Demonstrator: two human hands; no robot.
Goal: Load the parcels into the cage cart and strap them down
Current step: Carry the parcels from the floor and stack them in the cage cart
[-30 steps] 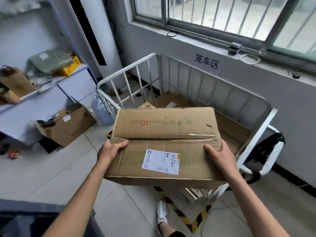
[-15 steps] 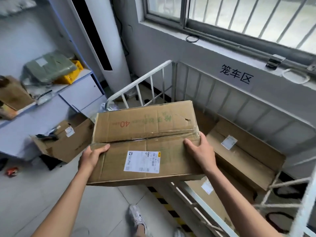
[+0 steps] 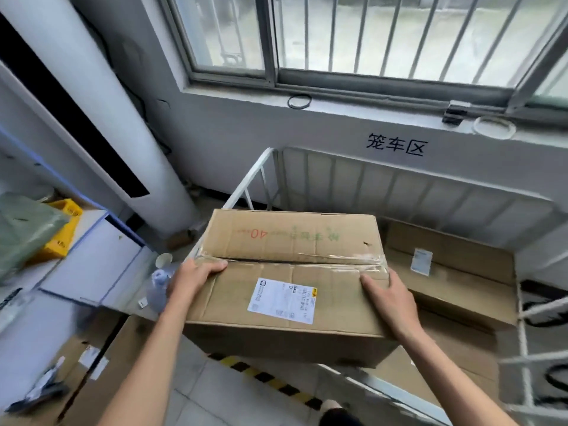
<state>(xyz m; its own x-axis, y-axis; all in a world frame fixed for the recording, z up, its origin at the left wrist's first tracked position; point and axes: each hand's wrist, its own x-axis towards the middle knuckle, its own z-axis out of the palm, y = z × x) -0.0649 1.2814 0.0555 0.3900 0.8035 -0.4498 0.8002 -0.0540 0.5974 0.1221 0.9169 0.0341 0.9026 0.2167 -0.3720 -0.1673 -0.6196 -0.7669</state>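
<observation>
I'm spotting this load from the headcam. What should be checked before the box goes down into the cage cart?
1. Left hand on cardboard box: ok.
2. Right hand on the box: ok.
3. Box past the cage cart rail: ok, held above it.
4. Landing spot beneath: cannot tell, hidden by the box.
5. Loaded parcel clear of the path: ok, lying to the right.
6. Top seam tape: not ok, peeling.

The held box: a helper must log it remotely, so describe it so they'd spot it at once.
Below the barred window stands a white cage cart. At the cart's near left corner, the left hand and right hand grip the held box. Unlike the flat box lying inside the cart, it shows a red "40" and a taped centre seam.
</observation>
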